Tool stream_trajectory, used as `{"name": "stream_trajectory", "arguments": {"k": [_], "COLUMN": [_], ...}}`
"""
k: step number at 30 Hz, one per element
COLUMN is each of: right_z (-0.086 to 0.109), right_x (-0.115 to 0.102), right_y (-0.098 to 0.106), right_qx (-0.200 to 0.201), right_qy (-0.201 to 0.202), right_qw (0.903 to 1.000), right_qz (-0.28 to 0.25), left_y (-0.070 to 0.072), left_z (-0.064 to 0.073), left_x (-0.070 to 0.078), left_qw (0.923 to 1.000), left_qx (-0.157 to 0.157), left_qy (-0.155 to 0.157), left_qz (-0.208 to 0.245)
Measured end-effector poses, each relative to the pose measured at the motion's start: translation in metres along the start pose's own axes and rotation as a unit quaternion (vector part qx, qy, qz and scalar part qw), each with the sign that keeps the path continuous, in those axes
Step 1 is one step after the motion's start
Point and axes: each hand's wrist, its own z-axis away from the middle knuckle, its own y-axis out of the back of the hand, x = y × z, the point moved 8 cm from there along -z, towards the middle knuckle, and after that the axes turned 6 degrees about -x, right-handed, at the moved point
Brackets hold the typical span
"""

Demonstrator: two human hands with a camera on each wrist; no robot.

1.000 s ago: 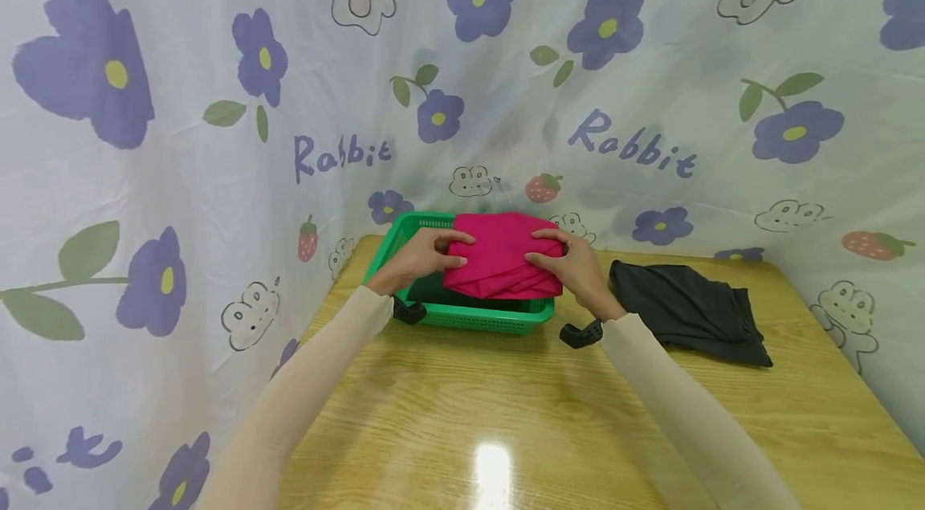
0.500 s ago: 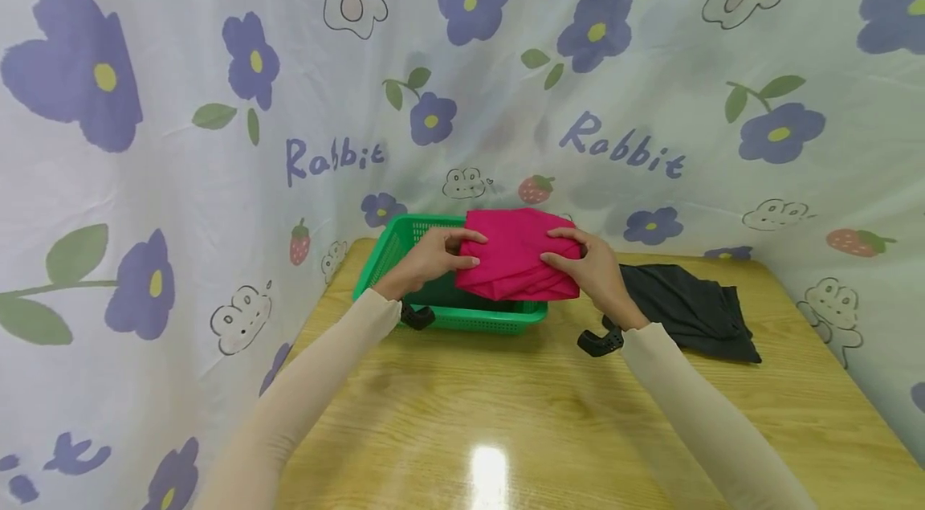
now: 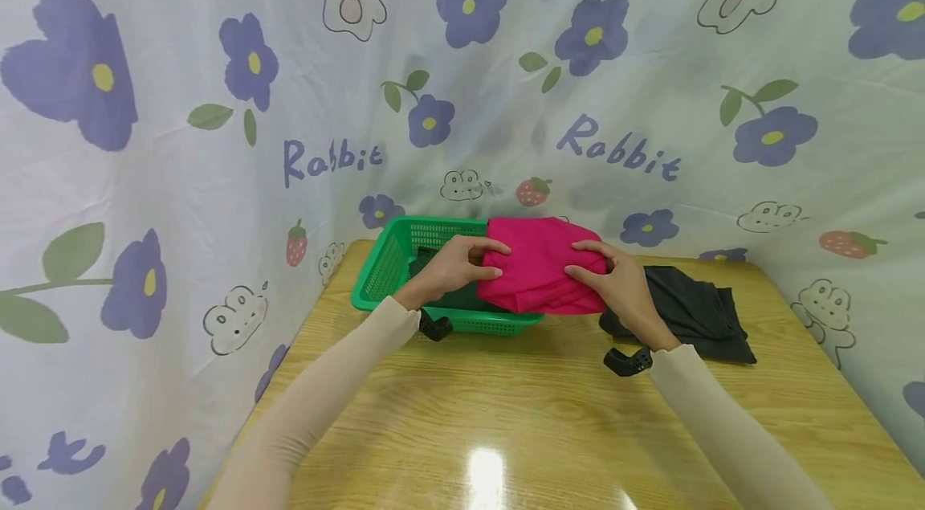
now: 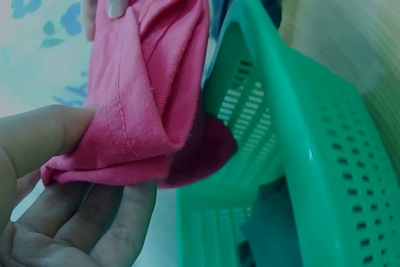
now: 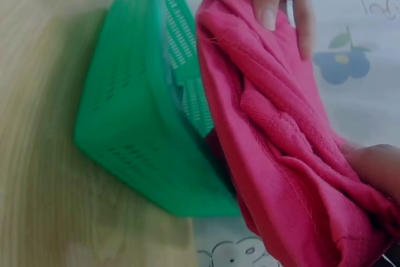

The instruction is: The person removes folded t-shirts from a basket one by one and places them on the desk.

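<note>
A folded bright pink garment [image 3: 542,265] hangs in the air over the right part of a green plastic basket [image 3: 491,324]. My left hand [image 3: 457,267] pinches its left side, thumb on the near face and the other fingers behind and beneath. On the opposite side my right hand [image 3: 618,279] grips it the same way. Seen from the left wrist, stacked layers with stitched seams show along the pink cloth [image 4: 134,92], apart from the basket wall [image 4: 337,154]. Dark cloth [image 3: 462,299] lies inside the basket, partly hidden by my left hand and the pink garment.
A folded dark grey garment [image 3: 697,317] lies on the wooden table [image 3: 433,414] to the right of the basket, partly behind my right hand. A white curtain [image 3: 506,76] printed with flowers and rabbits hangs behind and to the left of the table.
Both hands have carried the pink garment rightward, past the basket's right edge. More of the dark cloth in the basket shows now. The head view has shifted slightly.
</note>
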Motion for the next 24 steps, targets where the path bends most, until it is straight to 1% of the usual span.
{"name": "stream_trajectory", "arguments": {"k": [5,10,17,21,24], "right_z": [0.013,0.025,0.042,0.053,0.061], "right_x": [0.006,0.008,0.016,0.022,0.027], "right_y": [0.011,0.023,0.042,0.051,0.057], "right_qx": [0.006,0.016,0.034,0.046,0.058], "right_qy": [-0.018,-0.022,-0.031,-0.036,-0.047], "right_qw": [0.9996,0.9992,0.9970,0.9956,0.9940], "right_qz": [0.019,0.030,0.062,0.074,0.080], "left_y": [-0.015,-0.030,-0.050,-0.061,-0.069], "left_z": [-0.005,-0.011,-0.016,-0.021,-0.023], "left_x": [0.003,0.010,0.020,0.024,0.026], "left_qw": [0.9999,0.9996,0.9991,0.9985,0.9980], "left_qx": [-0.012,-0.019,-0.020,-0.028,-0.035], "left_qy": [-0.008,-0.018,-0.032,-0.036,-0.041], "left_qz": [-0.002,-0.011,-0.018,-0.029,-0.035]}}
